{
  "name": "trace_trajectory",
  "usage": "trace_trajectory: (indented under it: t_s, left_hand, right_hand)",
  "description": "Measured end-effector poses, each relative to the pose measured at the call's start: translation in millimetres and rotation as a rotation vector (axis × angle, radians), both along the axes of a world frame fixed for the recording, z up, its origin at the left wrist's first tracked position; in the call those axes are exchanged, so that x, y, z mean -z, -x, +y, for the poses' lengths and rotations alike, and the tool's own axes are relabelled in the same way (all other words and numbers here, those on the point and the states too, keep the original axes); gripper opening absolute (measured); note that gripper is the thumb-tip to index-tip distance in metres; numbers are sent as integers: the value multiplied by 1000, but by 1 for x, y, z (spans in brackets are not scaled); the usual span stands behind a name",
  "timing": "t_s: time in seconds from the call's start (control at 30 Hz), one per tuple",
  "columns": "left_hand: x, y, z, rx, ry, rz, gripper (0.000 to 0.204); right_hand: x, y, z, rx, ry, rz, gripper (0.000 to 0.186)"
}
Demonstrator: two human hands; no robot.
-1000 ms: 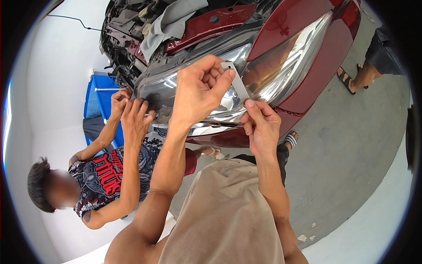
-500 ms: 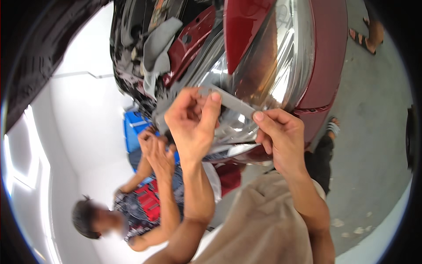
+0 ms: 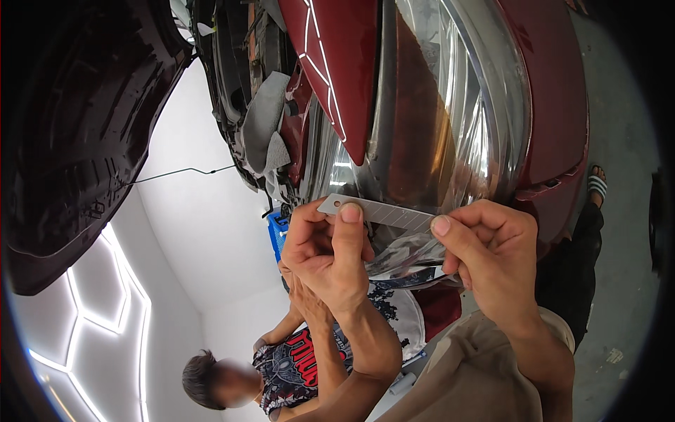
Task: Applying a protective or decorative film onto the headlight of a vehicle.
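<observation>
A flat grey snap-off knife blade (image 3: pixel 392 216) with slanted score lines and a small hole near its left end stretches between my two hands. My left hand (image 3: pixel 330 257) pinches the holed end between thumb and fingers. The other end is in the closed thumb and fingers of my right hand (image 3: pixel 496 257). Just beyond the blade lies a large clear headlight (image 3: pixel 485 133) with an amber section, set in a dark red car body.
A pointed red body panel (image 3: pixel 337 77) reaches over the headlight. Grey cloth (image 3: pixel 264 123) lies in the engine bay. The raised hood (image 3: pixel 84 126) hangs at left. A co-worker (image 3: pixel 295 362) is at lower left, hands close behind my left wrist. Another person's sandalled foot (image 3: pixel 597 184) is at right.
My view has shifted, so the car and co-worker sit differently in the picture. Both hands still hold the blade, which shows more of its flat face and lies nearer to level.
</observation>
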State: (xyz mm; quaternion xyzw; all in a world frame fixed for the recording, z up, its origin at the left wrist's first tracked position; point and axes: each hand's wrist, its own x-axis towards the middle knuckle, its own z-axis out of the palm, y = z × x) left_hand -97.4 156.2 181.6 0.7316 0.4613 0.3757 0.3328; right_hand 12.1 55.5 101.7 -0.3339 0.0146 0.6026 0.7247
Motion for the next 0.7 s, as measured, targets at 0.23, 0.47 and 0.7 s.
trace_trajectory:
  t_s: [0.23, 0.47, 0.7]
  left_hand:
    - [-2, -5, 2, 7, 25, -29, 20]
    - [-2, -9, -2, 40, 33, -55, 15]
    - [-4, -13, -3, 34, 42, 6, 14]
  right_hand:
    - [-1, 5, 1, 61, 12, -16, 17]
    - [0, 4, -2, 50, 35, -36, 17]
    - [2, 7, -3, 67, 28, -32, 16]
